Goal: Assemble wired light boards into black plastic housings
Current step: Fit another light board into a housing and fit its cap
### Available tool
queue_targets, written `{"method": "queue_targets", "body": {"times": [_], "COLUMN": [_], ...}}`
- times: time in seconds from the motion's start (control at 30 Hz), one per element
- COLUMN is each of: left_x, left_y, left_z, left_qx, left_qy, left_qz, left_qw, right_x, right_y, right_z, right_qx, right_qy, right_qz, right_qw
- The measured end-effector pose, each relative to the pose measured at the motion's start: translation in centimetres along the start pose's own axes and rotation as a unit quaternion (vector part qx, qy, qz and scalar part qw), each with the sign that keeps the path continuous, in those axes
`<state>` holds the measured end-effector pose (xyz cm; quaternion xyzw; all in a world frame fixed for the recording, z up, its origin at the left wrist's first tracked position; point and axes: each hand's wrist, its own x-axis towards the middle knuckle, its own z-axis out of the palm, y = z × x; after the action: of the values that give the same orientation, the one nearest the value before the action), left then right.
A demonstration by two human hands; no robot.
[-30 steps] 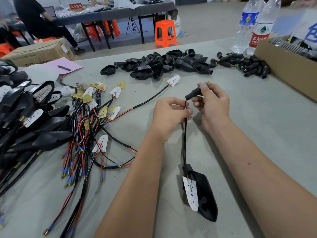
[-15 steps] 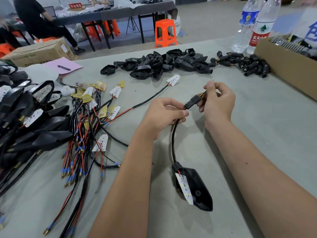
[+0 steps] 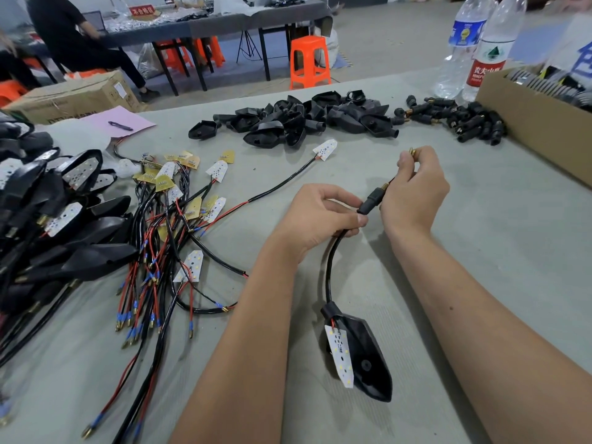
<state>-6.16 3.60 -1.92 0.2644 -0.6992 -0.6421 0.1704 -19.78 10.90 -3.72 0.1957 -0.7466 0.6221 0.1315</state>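
A black cable (image 3: 331, 264) runs from my hands down to a black plastic housing (image 3: 368, 357) lying on the table between my forearms. A white light board (image 3: 340, 354) sticks out of the housing's left side, tilted. My left hand (image 3: 315, 216) grips the cable just below a small black sleeve (image 3: 371, 200). My right hand (image 3: 415, 190) pinches the wire ends above the sleeve; brass tips (image 3: 412, 152) poke out past its fingers.
Several wired light boards (image 3: 179, 200) lie tangled at the left, beside finished housings (image 3: 61, 219) at the far left. Empty housings (image 3: 298, 120) and black sleeves (image 3: 464, 120) are piled at the back. A cardboard box (image 3: 538, 126) and two water bottles (image 3: 471, 49) stand back right.
My right hand has drawn the wire ends up and right through the sleeve. The cable has bowed to the left, and the housing has slid toward my hands and turned slightly.
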Motion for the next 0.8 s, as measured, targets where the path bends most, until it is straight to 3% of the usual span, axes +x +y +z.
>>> {"method": "queue_targets", "body": {"times": [0.17,0.27,0.37,0.47,0.6,0.7,0.8], "left_x": [0.0,0.1,0.0,-0.1,0.0,0.2,0.1], "left_y": [0.2,0.2,0.4,0.5,0.4,0.4,0.3], "left_z": [0.5,0.4,-0.3,-0.8,-0.8,-0.8,-1.1], "left_qx": [-0.018,-0.015,-0.022,-0.036,-0.057,-0.083,-0.092], "left_qy": [0.004,0.010,-0.036,-0.065,0.006,0.054,0.042], "left_qz": [0.001,-0.011,-0.037,-0.050,-0.030,-0.010,-0.019], "left_qw": [1.000,1.000,0.998,0.996,0.998,0.995,0.995], "right_x": [0.0,0.3,0.6,0.6,0.7,0.4,0.1], "right_y": [-0.1,-0.1,0.0,-0.1,-0.5,-0.5,-0.4], "right_z": [0.0,0.0,-0.2,-0.2,0.1,0.3,0.4], "right_qx": [0.006,0.061,0.131,0.159,0.289,0.289,0.282], "right_qy": [-0.019,-0.020,0.013,0.011,-0.112,-0.242,-0.259], "right_qz": [0.010,0.060,0.139,0.153,0.206,0.191,0.168], "right_qw": [1.000,0.996,0.982,0.975,0.928,0.906,0.908]}}
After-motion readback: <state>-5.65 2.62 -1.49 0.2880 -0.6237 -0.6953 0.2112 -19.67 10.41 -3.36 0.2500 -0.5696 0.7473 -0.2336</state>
